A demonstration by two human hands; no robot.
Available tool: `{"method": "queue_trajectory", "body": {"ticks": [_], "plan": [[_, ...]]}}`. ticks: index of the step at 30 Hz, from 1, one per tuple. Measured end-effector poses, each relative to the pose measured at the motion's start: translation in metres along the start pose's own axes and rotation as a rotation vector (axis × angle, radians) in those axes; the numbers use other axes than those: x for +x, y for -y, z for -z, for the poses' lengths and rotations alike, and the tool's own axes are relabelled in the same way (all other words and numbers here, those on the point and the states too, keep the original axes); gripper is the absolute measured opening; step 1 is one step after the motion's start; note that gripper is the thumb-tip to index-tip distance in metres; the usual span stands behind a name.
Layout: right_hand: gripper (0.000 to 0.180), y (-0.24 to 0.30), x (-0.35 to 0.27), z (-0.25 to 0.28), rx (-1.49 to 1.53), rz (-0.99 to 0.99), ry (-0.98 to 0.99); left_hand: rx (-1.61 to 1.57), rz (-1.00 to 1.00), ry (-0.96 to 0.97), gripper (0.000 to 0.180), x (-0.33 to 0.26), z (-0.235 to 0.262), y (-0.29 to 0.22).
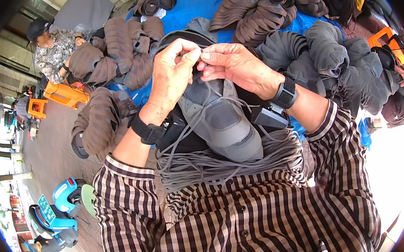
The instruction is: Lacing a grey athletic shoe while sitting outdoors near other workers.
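Note:
In front of my chest lies a grey shoe upper (217, 120), its toe pointing toward me. Loose grey laces trail from its eyelets down both sides. My left hand (172, 75) is closed, thumb and forefinger pinching a shoelace above the upper's tongue. Opposite it, my right hand (239, 69) pinches at the same spot, and the fingertips of both hands nearly meet. The short stretch of lace between them is mostly hidden by the fingers. A thick bundle of grey shoelaces (182, 171) lies across my lap, under the toe.
Stacks of brown uppers (120, 44) and dark grey uppers (327, 48) lie around a blue tarp (187, 9). At the left, a person (54, 52) sits near an orange stool (64, 94). Another orange stool (389, 45) stands right. Blue scooters (51, 218) are parked lower left.

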State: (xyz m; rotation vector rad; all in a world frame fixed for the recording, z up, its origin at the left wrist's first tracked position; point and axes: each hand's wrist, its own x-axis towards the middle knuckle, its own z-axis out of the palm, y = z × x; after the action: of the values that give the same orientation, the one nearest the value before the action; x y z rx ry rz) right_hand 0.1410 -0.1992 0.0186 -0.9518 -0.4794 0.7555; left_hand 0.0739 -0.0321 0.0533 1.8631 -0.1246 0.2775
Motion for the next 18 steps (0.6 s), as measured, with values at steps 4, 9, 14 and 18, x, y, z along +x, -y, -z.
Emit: {"method": "queue_trajectory", "body": {"ticks": [4, 9, 14, 18], "plan": [[0.019, 0.002, -0.002, -0.005, -0.089, -0.018, 0.06, -0.065, -0.029, -0.021, 0.011, -0.006, 0.002, -0.003], [0.02, 0.014, -0.004, -0.009, -0.308, 0.106, 0.003, 0.494, -0.423, 0.09, 0.024, -0.069, -0.023, -0.053], [0.017, 0.017, -0.008, -0.023, -0.379, 0.107, 0.122, 0.706, -0.384, 0.387, 0.054, -0.126, -0.06, -0.006], [0.02, 0.033, -0.016, -0.047, -0.58, 0.18, 0.211, 0.629, -0.315, 0.4, 0.054, -0.141, -0.062, 0.008]]}}
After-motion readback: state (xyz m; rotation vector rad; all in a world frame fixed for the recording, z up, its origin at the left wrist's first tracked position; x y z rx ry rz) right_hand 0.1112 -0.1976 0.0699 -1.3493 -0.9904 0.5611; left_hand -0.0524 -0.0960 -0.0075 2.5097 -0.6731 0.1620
